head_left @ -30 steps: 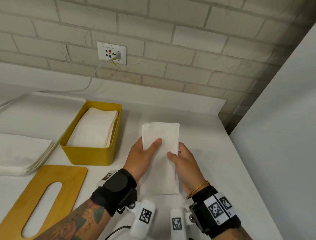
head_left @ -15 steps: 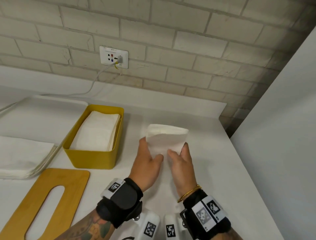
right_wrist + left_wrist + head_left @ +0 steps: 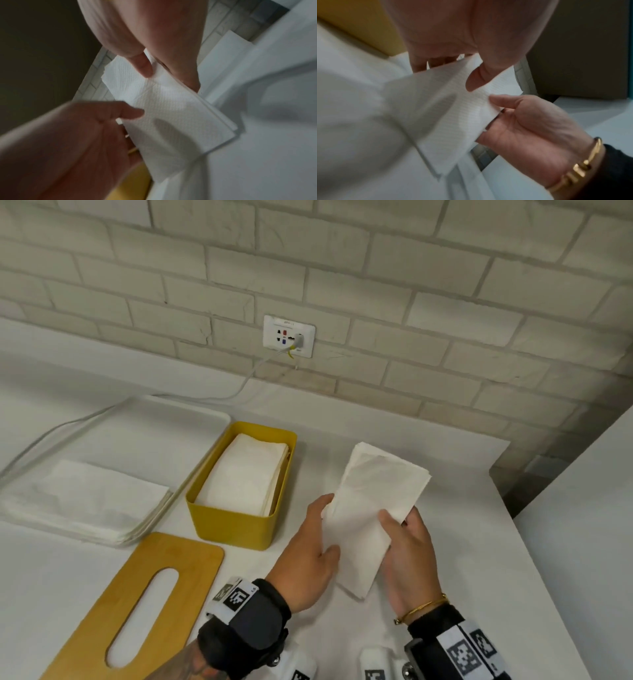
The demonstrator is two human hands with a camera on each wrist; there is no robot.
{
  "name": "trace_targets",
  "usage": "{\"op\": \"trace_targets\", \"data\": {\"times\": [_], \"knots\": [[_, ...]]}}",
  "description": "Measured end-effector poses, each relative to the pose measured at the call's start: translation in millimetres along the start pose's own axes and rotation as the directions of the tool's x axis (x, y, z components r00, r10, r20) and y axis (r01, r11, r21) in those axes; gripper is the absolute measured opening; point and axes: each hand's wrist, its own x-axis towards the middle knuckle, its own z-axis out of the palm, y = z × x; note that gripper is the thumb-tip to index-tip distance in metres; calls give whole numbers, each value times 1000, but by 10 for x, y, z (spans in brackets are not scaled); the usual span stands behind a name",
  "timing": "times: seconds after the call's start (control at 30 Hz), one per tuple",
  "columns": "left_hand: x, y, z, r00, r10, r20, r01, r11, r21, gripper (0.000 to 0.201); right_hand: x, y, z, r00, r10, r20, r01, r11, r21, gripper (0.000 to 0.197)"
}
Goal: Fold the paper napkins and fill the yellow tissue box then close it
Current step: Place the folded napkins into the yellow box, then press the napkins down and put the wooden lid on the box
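A person's two hands hold one folded napkin (image 3: 371,515) just above a white counter (image 3: 462,542), at lower centre right of the head view. The left hand (image 3: 310,546) pinches the napkin's left edge, thumb on top and fingers underneath. The right hand (image 3: 407,553) pinches the right edge the same way. The hands are close together with only the napkin's width between them. The napkin is a long, narrow rectangle of several layers, tilted so its far end points to the upper right.

Left of the hands, at frame centre, stands the open yellow box (image 3: 236,523), already holding a stack of folded napkins (image 3: 246,474) that comes near its rim. In front of the box, at lower left, the wooden lid (image 3: 137,594) with its long oval slot lies flat on the counter. At far left lies a pile of unfolded napkins (image 3: 82,501).

The step in hand appears to be finishing the fold, with the napkin ready to go into the box. The next move would likely carry it left and lay it flat on the stack, lined up with the box's long side. The layers are loose and could splay if the grip slackens. Filling looks well advanced, though the lid is not yet on.
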Motion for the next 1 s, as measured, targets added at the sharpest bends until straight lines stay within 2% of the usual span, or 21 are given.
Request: {"op": "trace_targets", "data": {"times": [0.1, 0.2, 0.27, 0.37, 0.43, 0.53, 0.6, 0.7, 0.87, 1.0], "knots": [[-80, 72, -238, 990, -18, -142, 17, 1000, -12, 66, 181, -259, 143, 992, 14, 125, -24, 996, 83, 24], [-136, 240, -532, 953, -54, -299, 68, 997, 36, 64, 456, -472, 344, 975, -15, 221, 10, 1000, 20, 21], [-183, 347, -751, 930, -88, -356, 125, 989, 83, 64, 622, -597, 523, 961, -24, 276, 34, 999, -30, 15], [-227, 424, -1053, 863, -133, -488, 227, 964, 139, 62, 892, -678, 884, 933, -46, 358, 108, 982, -155, 8], [-213, 426, -1156, 814, -155, -560, 292, 942, 164, 58, 1105, -612, 1129, 917, -80, 390, 204, 936, -288, 17], [-146, 383, -1200, 772, -160, -615, 356, 910, 210, 47, 1295, -444, 1438, 894, -90, 440, 290, 863, -414, 14], [-94, 339, -1215, 756, -159, -634, 412, 869, 273, 40, 1299, -367, 1551, 897, -70, 436, 301, 820, -487, 29], [-49, 277, -1238, 749, -186, -636, 515, 767, 382, 28, 1294, -236, 1628, 897, -46, 440, 345, 697, -628, 37], [12, 255, -1192, 773, -205, -600, 601, 536, 592, 20, 1336, -119, 1651, 873, -102, 477, 480, 357, -801, 29], [109, 263, -1185, 758, -241, -607, 644, 430, 633, 22, 1406, -28, 1690, 858, -123, 499, 514, 231, -826, 30]]}}
